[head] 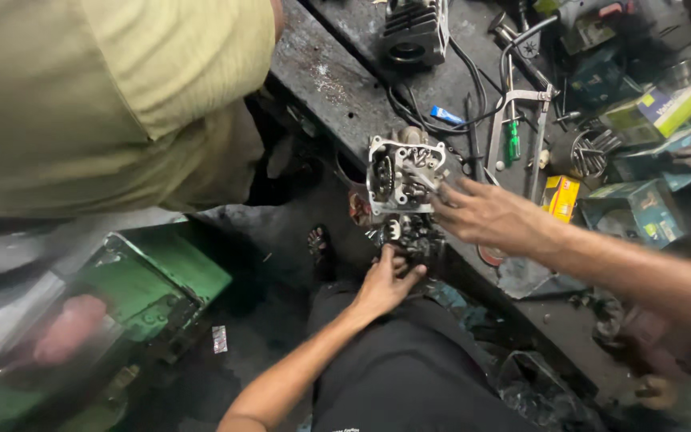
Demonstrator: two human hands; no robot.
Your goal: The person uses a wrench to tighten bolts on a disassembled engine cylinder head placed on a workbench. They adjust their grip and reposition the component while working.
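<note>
Engine part (404,180), grey metal with an open face, at the near edge of a dirty dark workbench (337,80), about mid-scene. Right hand (485,214) reaching in from the right, fingers spread, tips touching the right side of the engine part. Left hand (384,284) coming up from below, fingers curled around the darker lower end of the same part, thumb out to the right; hard to tell how firm the grip is. Black trousers (409,376) near the bottom of the scene, between the two arms. Another person in an olive shirt (105,96) filling the upper left. Green metal box (153,280) low on the left, partly blurred. On the bench to the right: green-handled screwdriver (513,144), small yellow carton (561,196), black cables (433,120), a second finned engine block (413,32) at the far end, green cartons (641,204) at the right edge.
</note>
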